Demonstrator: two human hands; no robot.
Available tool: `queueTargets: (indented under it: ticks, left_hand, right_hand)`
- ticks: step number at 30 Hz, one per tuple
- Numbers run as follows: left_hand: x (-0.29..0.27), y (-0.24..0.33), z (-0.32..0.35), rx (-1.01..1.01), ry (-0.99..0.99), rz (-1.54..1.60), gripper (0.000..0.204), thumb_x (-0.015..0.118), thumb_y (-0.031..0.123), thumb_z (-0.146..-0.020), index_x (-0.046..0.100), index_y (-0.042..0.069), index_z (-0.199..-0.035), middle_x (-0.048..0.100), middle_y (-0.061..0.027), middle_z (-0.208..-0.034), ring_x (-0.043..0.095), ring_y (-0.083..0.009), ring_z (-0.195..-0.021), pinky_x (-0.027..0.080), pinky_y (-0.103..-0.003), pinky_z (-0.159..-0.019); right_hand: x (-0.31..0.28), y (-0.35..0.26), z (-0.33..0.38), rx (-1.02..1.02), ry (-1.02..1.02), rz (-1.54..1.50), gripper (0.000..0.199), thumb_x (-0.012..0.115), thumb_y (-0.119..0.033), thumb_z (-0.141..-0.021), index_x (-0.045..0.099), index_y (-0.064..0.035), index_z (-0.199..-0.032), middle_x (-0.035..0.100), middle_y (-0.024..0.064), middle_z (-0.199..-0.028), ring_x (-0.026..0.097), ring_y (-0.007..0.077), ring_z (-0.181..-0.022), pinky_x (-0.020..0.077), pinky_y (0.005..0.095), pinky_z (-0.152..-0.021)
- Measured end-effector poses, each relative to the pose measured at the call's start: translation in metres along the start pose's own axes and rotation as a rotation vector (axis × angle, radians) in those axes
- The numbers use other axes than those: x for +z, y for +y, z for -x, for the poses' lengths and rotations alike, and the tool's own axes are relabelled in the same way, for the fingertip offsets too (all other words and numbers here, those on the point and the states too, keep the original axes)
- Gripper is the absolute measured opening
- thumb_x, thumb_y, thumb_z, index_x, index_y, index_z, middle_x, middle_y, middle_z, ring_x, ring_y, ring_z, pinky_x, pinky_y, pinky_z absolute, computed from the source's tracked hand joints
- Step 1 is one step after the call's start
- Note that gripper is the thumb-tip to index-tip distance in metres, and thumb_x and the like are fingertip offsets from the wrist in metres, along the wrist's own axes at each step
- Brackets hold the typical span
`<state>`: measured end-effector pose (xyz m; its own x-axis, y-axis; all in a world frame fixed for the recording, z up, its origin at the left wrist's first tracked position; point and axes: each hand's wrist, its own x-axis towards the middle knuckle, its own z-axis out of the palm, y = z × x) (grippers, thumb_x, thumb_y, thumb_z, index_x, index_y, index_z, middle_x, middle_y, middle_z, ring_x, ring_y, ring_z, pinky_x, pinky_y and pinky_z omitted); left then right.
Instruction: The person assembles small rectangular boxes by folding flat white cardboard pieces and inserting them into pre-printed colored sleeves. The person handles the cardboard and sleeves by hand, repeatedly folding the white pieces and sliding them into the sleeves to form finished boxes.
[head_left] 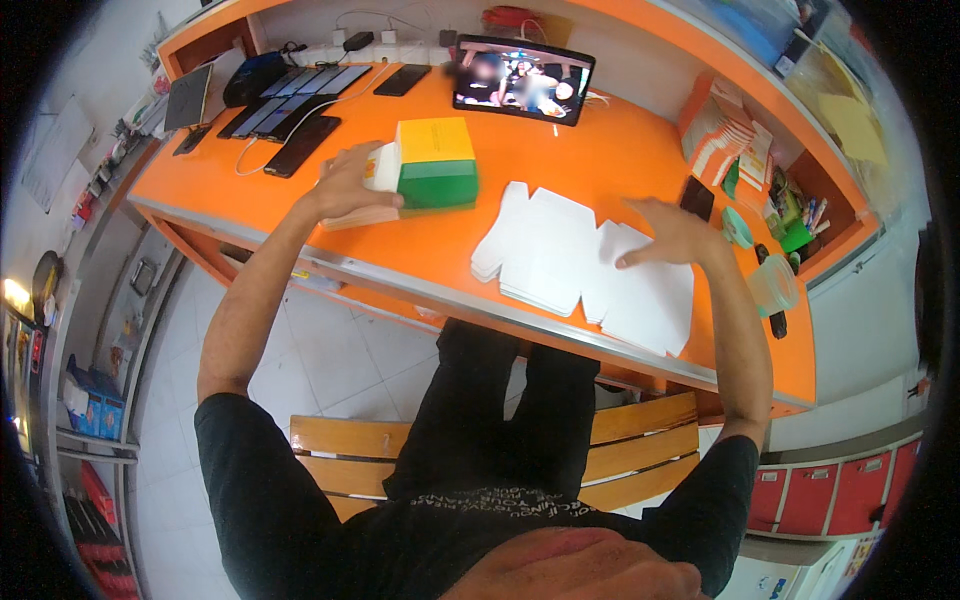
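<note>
On the left half of the orange desk is a yellow and green carton [438, 182] with a white part at its left end. My left hand [352, 187] is at that white end, its thumb along the near side and its fingers over the far side. To the right lies a stack of flat white die-cut box blanks [560, 255], with notched edges and flaps. My right hand [675, 232] hovers over the right end of the stack, thumb and fingers spread, with nothing in it.
Behind the carton are phones [300, 145], cables and a propped tablet [522, 80] playing video. Folded orange and white cartons [715, 125] stand at the back right. A clear plastic tub [773, 285] sits near the right edge. A slatted wooden bench [640, 437] is under me.
</note>
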<state>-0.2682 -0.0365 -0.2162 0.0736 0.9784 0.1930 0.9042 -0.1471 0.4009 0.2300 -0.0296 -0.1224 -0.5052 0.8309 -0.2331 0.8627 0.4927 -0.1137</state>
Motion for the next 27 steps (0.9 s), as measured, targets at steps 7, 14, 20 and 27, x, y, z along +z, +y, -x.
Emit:
queueTargets:
  ticks: [7,14,20,27]
  left_hand:
    - [0.014,-0.014,-0.003,-0.076,-0.040,-0.009,0.072,0.057,0.049,-0.100,0.032,0.017,-0.160,0.052,-0.0151,-0.149,0.041,-0.0335,-0.143,0.022,-0.060,-0.117]
    - [-0.030,0.009,-0.009,0.102,0.149,-0.159,0.086,0.042,0.065,-0.098,0.026,0.010,-0.162,0.038,-0.0195,-0.161,0.027,-0.0366,-0.154,-0.002,-0.059,-0.125]
    - [-0.011,0.028,-0.001,0.063,-0.155,-0.198,0.122,0.084,0.061,-0.064,0.032,0.003,-0.157,0.044,-0.0237,-0.155,0.040,-0.0405,-0.145,0.025,-0.057,-0.122]
    - [-0.014,0.019,0.002,0.057,-0.048,-0.125,0.112,0.089,0.054,-0.061,0.044,0.007,-0.152,0.058,-0.0220,-0.142,0.051,-0.0392,-0.134,0.037,-0.049,-0.114]
  right_hand:
    - [0.057,0.059,0.037,-0.019,0.042,-0.333,0.111,0.090,-0.050,-0.068,0.042,0.0006,-0.154,0.043,0.0266,-0.155,0.041,0.0393,-0.144,0.0308,0.0429,-0.122]
    - [0.075,0.069,0.035,-0.042,0.185,-0.305,0.112,0.091,-0.051,-0.065,0.044,0.0014,-0.152,0.044,0.0258,-0.154,0.038,0.0400,-0.146,0.0294,0.0450,-0.123]
    - [0.084,0.074,0.037,-0.023,0.223,-0.357,0.111,0.091,-0.051,-0.065,0.045,0.0014,-0.152,0.042,0.0242,-0.156,0.034,0.0393,-0.148,0.0270,0.0464,-0.124]
    - [0.081,0.070,0.036,-0.037,0.262,-0.348,0.107,0.093,-0.043,-0.064,0.046,0.0006,-0.150,0.048,0.0235,-0.151,0.042,0.0371,-0.143,0.0309,0.0442,-0.122]
